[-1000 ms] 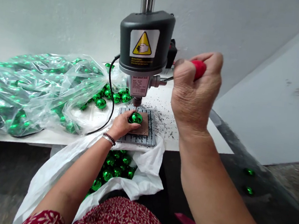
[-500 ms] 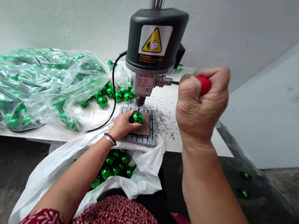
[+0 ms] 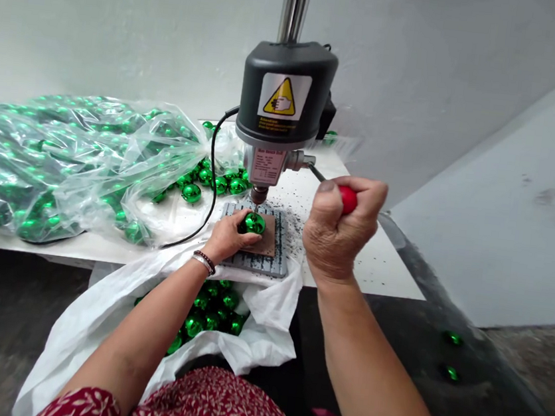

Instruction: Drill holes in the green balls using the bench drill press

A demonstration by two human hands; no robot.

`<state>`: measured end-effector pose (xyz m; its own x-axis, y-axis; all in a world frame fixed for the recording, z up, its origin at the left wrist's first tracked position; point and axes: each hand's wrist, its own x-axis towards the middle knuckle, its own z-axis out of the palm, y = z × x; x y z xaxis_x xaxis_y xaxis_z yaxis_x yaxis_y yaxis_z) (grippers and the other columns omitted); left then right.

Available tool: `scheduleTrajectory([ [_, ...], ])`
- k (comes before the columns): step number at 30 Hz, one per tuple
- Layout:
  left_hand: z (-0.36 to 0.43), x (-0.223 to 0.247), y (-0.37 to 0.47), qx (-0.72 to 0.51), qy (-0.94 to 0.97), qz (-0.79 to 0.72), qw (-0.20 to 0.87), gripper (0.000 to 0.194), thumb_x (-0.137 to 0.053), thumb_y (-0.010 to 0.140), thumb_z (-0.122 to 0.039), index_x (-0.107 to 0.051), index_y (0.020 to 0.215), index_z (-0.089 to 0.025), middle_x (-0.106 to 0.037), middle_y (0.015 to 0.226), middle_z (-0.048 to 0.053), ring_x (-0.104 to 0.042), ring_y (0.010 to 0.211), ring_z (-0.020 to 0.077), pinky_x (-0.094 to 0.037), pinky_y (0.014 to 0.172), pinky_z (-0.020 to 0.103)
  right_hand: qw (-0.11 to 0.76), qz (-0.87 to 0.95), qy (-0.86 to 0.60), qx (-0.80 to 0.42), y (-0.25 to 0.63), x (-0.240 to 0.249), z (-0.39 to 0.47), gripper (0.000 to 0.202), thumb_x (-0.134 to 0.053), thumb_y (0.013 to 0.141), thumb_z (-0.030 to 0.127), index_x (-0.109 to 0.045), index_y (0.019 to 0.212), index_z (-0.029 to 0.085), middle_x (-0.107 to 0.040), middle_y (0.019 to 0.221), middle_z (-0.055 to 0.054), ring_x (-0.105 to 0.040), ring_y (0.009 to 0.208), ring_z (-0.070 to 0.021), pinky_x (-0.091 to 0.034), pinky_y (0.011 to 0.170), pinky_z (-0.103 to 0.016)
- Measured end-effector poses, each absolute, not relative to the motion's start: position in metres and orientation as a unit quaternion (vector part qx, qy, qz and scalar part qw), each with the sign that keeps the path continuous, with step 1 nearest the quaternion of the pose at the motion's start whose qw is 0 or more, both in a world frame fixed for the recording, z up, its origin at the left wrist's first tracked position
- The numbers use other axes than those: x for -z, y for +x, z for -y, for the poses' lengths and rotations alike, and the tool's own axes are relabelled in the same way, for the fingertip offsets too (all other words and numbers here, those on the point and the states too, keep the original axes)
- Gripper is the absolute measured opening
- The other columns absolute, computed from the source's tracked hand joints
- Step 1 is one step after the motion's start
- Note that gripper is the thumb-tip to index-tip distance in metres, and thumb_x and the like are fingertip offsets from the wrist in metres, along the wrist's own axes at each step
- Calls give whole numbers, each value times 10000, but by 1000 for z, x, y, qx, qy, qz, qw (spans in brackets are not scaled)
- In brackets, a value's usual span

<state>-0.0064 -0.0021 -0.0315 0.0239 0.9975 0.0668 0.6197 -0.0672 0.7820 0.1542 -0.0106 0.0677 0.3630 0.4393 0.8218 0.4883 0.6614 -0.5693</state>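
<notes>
Under the bench drill (image 3: 285, 95), my left hand (image 3: 228, 234) grips a shiny green ball ornament (image 3: 256, 223) between thumb and fingers. The ball rests on a brown board (image 3: 267, 243) lying on the drill's grey slotted base (image 3: 279, 261). The drill bit points down at the top of the ball; whether it touches or has entered the ball I cannot tell. To the right, my right hand (image 3: 337, 231) is wrapped around the red knob of the drill's feed lever (image 3: 347, 200), which slopes down from the hub.
A clear plastic bag (image 3: 114, 143) full of green balls fills the table's left side. Loose balls (image 3: 191, 193) lie by the black cable (image 3: 206, 216). A white bag (image 3: 262, 340) with more balls sits below the table edge. Dark shavings dot the white tabletop (image 3: 375, 272). Two balls (image 3: 450, 372) lie on the floor.
My right hand has moved down and left, tilting the feed lever lower. My left hand still holds the ball on the board. The whole view has shifted slightly.
</notes>
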Motion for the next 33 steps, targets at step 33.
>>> scheduleTrajectory([
  [33, 99, -15, -125, -145, 719, -596, 327, 584, -739, 740, -408, -669, 1273, -181, -754, 1125, 100, -687, 880, 222, -540, 835, 337, 685, 542, -482, -62, 153, -127, -24, 148, -493, 906, 245, -401, 814, 173, -422, 692, 66, -372, 619, -20, -348, 679, -236],
])
